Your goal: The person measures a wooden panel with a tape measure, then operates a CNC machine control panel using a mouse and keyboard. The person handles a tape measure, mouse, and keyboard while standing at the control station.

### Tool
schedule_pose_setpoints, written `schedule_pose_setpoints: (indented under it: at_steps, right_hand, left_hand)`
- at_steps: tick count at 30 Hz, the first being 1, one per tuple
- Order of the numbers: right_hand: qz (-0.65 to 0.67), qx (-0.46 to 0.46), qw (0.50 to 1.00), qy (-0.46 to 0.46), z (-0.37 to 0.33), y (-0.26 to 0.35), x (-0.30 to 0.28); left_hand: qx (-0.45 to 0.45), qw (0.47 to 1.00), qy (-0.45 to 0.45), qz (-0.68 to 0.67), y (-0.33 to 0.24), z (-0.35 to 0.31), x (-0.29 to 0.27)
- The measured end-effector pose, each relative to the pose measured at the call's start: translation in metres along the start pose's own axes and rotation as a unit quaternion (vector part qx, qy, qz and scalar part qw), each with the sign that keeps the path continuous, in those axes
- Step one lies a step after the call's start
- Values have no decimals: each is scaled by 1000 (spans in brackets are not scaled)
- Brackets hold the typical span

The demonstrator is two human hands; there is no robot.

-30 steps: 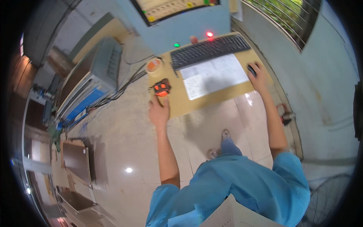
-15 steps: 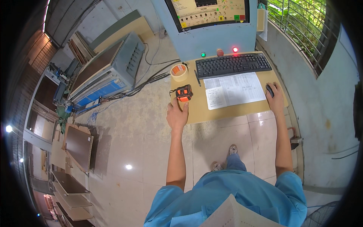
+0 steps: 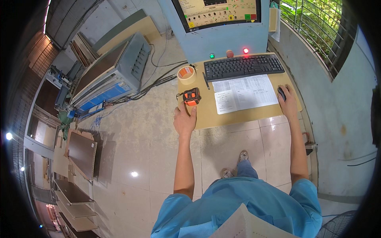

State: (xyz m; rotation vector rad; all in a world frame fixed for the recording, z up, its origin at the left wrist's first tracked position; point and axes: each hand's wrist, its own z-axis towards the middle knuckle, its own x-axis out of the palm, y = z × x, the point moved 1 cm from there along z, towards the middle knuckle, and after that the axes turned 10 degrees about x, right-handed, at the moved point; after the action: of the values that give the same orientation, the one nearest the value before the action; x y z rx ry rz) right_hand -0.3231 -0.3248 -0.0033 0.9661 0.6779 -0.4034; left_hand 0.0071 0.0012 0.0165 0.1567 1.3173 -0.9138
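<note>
My right hand (image 3: 289, 104) wraps over a black computer mouse (image 3: 281, 93) at the right side of the small tan desk (image 3: 206, 119). At the desk's front left corner rests my left hand (image 3: 185, 121), its thumb and fingers apart and holding nothing. Just beyond those fingers lies an orange and black tape measure (image 3: 191, 96); whether a fingertip touches it I cannot tell. Printed sheets of paper (image 3: 246, 95) lie between my two hands. A black keyboard (image 3: 244, 66) is behind the sheets, with a dark pen (image 3: 206, 80) to its left.
A roll of tape (image 3: 186, 75) sits at the desk's left edge. Behind the desk stands a blue cabinet (image 3: 222, 39) with a screen (image 3: 218, 14) and lit buttons. On the left are a grey-blue machine (image 3: 133, 59), floor cables (image 3: 154, 84) and leaning brown panels (image 3: 81, 152). A barred window (image 3: 313, 31) is at right.
The whole view has shifted very slightly. Both hands and the things on the desk keep their places.
</note>
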Motion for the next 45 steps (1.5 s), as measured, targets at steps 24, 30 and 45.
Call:
schedule_pose_setpoints:
  at_steps: [24,30,45]
  right_hand:
    - [-2,-6,1000,-15,0,0,2]
    - [0,-12,1000,-7,0,-1,2]
    - [-7,-18,1000,-6,2,-4,4]
  left_hand:
    - [13,1000,-9,-1,5,1,4]
    - [7,1000,4,-4,6,2,6]
    - [9,1000,0,-10,5,1,3]
